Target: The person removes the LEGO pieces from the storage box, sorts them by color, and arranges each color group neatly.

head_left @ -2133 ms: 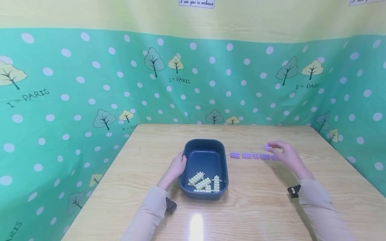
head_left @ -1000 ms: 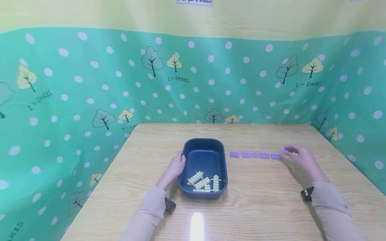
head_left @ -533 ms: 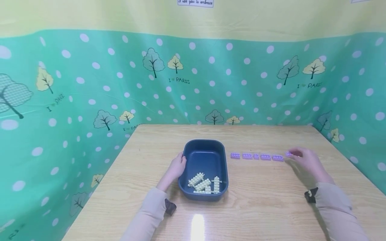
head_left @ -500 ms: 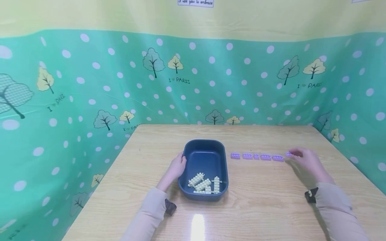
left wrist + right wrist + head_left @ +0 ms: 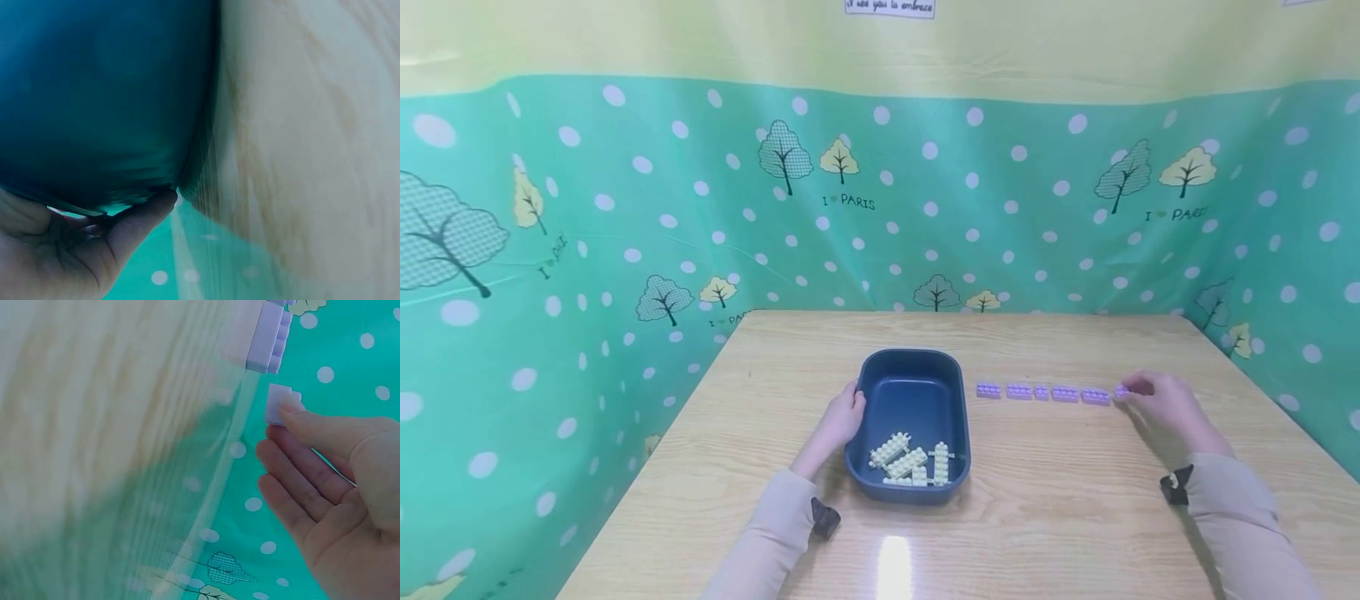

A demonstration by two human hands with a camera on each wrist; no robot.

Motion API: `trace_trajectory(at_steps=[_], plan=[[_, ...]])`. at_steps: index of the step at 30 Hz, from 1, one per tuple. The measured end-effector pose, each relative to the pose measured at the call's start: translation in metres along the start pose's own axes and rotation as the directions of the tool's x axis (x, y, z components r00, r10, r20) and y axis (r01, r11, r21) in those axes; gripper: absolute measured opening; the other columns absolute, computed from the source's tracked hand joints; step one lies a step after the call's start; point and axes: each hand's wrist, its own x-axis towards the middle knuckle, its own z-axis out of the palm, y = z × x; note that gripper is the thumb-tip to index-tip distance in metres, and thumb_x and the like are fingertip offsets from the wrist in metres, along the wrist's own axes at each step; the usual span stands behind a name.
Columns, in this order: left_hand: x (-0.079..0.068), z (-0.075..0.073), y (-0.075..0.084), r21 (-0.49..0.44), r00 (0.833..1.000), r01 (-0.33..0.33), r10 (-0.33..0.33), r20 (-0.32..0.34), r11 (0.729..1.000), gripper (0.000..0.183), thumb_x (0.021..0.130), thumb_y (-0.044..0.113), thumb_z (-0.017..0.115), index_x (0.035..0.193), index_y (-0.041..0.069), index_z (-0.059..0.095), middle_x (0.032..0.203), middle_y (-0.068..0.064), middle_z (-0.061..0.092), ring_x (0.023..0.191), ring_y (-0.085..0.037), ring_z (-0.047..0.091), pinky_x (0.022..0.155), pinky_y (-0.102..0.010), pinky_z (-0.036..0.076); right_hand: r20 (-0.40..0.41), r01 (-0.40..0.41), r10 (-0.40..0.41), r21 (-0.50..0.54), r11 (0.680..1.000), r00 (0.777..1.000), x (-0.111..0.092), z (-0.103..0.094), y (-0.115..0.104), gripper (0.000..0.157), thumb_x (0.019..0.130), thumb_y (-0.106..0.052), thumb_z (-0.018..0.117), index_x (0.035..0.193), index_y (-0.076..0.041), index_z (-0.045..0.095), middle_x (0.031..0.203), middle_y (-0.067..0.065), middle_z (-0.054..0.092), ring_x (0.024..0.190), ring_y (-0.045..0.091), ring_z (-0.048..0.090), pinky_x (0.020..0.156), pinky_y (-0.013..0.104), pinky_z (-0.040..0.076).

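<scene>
A dark blue plastic bin (image 5: 910, 494) stands on the table, with pale cream toy bricks (image 5: 906, 462) lying at its near end. My left hand (image 5: 842, 415) grips the bin's left side; in the left wrist view its thumb (image 5: 140, 222) presses the outer wall. Between thumb and fingertips, my right hand (image 5: 1168, 404) pinches a small purple toy brick (image 5: 276, 405). That brick is at the right end of a row of purple bricks (image 5: 1064, 394), a small gap from the last long one (image 5: 265, 337).
The wooden table (image 5: 1037, 517) extends around the bin and the row. A green polka-dot curtain (image 5: 925, 208) hangs behind and at both sides. A bright light reflection lies on the table's near part.
My right hand has carried the small purple brick rightward past the row, then down to the table beside its right end. The left hand has stayed on the bin.
</scene>
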Motion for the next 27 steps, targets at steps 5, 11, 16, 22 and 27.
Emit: trace_trajectory(at_steps=[5, 11, 16, 22, 27], plan=[[-0.001, -0.001, 0.001, -0.003, 1.000, 0.006, -0.006, 0.003, 1.000, 0.044, 0.100, 0.013, 0.032, 0.137, -0.010, 0.037, 0.134, -0.030, 0.047, 0.123, -0.043, 0.046, 0.101, -0.052, 0.042, 0.018, -0.005, 0.005, -0.007, 1.000, 1.000, 0.002, 0.000, 0.002, 0.042, 0.092, -0.029, 0.059, 0.114, 0.007, 0.058, 0.109, 0.028, 0.061, 0.102, 0.044, 0.055, 0.081, 0.054, 0.047], [0.000, 0.000, 0.001, 0.001, 1.000, 0.017, -0.017, -0.002, 1.000, 0.045, 0.100, 0.014, 0.031, 0.138, -0.009, 0.037, 0.134, -0.030, 0.047, 0.123, -0.043, 0.046, 0.102, -0.052, 0.042, 0.011, 0.014, -0.014, -0.038, 0.999, 1.000, 0.005, 0.000, 0.002, 0.038, 0.088, -0.022, 0.064, 0.108, 0.009, 0.059, 0.104, 0.029, 0.062, 0.098, 0.046, 0.056, 0.080, 0.055, 0.047], [0.001, 0.000, 0.001, 0.001, 1.000, 0.017, -0.017, -0.007, 1.000, 0.045, 0.100, 0.014, 0.032, 0.138, -0.009, 0.037, 0.134, -0.030, 0.047, 0.124, -0.043, 0.046, 0.103, -0.052, 0.040, 0.010, 0.031, -0.030, -0.057, 0.998, 0.999, 0.008, 0.000, 0.002, 0.032, 0.085, -0.015, 0.066, 0.103, 0.011, 0.061, 0.099, 0.030, 0.063, 0.095, 0.046, 0.057, 0.079, 0.056, 0.047], [-0.001, -0.001, 0.002, -0.007, 1.000, 0.013, -0.013, -0.002, 1.000, 0.045, 0.100, 0.014, 0.032, 0.138, -0.009, 0.036, 0.135, -0.030, 0.046, 0.124, -0.043, 0.046, 0.102, -0.052, 0.041, 0.039, 0.024, -0.022, -0.059, 0.998, 0.999, 0.009, 0.000, 0.002, 0.030, 0.084, -0.012, 0.066, 0.102, 0.012, 0.061, 0.099, 0.030, 0.063, 0.094, 0.046, 0.057, 0.078, 0.055, 0.047], [0.000, -0.001, 0.002, -0.010, 1.000, 0.012, -0.012, 0.000, 1.000, 0.045, 0.100, 0.014, 0.031, 0.138, -0.009, 0.037, 0.135, -0.030, 0.047, 0.124, -0.043, 0.046, 0.101, -0.052, 0.042, 0.043, 0.025, -0.022, -0.061, 0.998, 0.999, 0.011, 0.001, 0.003, 0.028, 0.084, -0.011, 0.066, 0.100, 0.011, 0.062, 0.097, 0.028, 0.064, 0.093, 0.045, 0.058, 0.077, 0.054, 0.048]])
